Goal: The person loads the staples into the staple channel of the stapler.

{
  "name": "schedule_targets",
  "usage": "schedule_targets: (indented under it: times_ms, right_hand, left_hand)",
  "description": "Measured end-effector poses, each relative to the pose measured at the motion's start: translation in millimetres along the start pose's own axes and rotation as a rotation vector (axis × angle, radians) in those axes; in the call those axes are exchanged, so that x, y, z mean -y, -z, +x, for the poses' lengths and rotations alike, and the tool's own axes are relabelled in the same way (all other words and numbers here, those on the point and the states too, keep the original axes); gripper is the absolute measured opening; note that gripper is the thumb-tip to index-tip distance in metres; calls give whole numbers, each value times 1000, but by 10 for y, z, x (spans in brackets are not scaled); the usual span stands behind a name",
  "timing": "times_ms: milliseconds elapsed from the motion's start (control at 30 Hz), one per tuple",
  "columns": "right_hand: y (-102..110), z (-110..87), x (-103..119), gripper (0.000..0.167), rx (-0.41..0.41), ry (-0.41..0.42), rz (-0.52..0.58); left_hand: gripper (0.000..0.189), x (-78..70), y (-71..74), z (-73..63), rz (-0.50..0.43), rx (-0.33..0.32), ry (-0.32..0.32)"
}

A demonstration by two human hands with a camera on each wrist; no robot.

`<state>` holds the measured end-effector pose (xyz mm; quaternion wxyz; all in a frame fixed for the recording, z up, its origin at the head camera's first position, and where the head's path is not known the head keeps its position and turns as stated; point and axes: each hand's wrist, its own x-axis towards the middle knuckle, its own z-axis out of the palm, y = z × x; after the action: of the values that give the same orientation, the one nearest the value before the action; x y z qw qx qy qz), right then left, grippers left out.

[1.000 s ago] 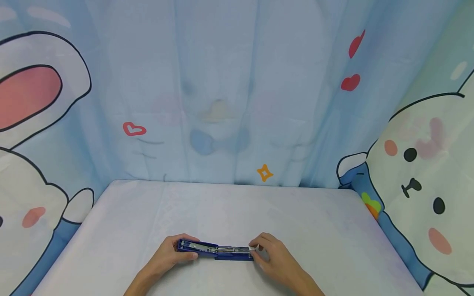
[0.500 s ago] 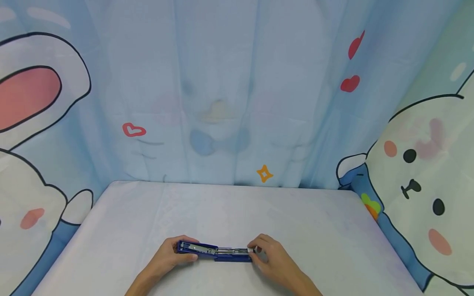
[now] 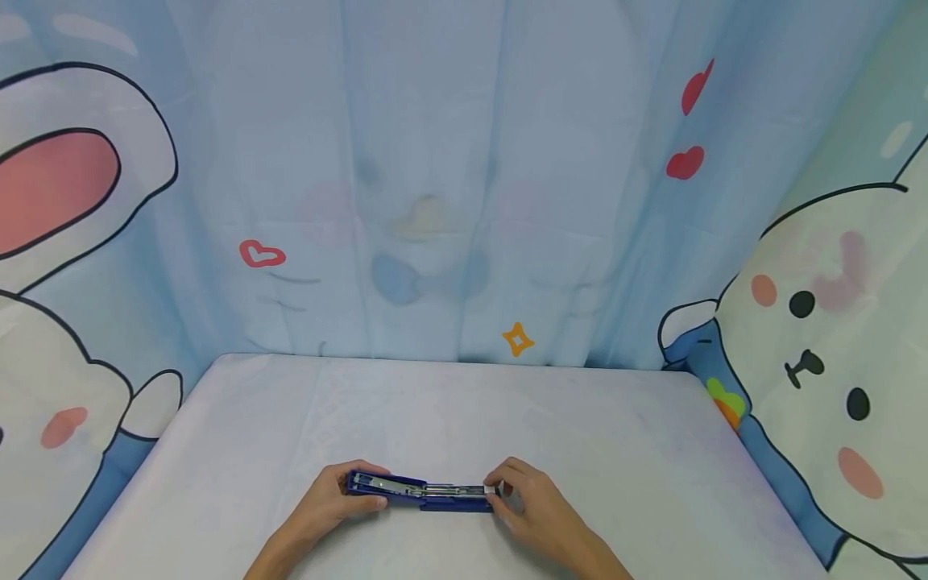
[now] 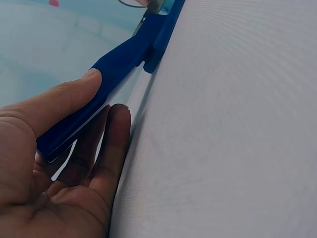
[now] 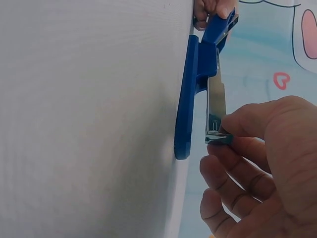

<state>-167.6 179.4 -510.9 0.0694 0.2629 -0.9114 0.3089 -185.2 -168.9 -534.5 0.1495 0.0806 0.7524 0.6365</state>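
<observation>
A dark blue stapler point(image 3: 455, 506) lies swung wide open at the front middle of the table, its metal magazine point(image 5: 216, 99) exposed. My left hand point(image 3: 325, 501) holds the raised top arm point(image 4: 119, 62) at the left, thumb on one side and fingers on the other. At the opposite end, my right hand point(image 3: 540, 506) pinches the front tip of the magazine between thumb and forefinger. The other right fingers curl loosely below, beside the blue base point(image 5: 185, 106). A gap shows between magazine and base in the right wrist view. Fingertips partly cover the magazine's tip.
A white cloth covers the table point(image 3: 406, 411). Behind it hangs a light blue curtain point(image 3: 435, 161) printed with cartoon animals and hearts, which also runs down both sides.
My right fingertips have shifted very slightly left at the magazine's tip. My left hand and the open stapler stay nearly where they were.
</observation>
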Motion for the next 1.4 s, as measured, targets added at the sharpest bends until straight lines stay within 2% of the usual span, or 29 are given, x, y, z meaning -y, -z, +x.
schedule_targets:
  times_ms: [133,367,1133,1400]
  right_hand:
    - [-1,0,-2,11,14,-21,9]
    - [1,-19,-7,10,8,0,19]
    - [-6,-11,-37,8,19,-8,40]
    - [-2,5,-24,8,36,-43,82]
  left_hand:
    - [47,7,-5,-5,5,3,-7]
    - [47,14,-6,-11,-10,9,-4]
    - [47,7,-14,-11,2,1,20]
    - [47,-10,-3,-1,18,-3,35]
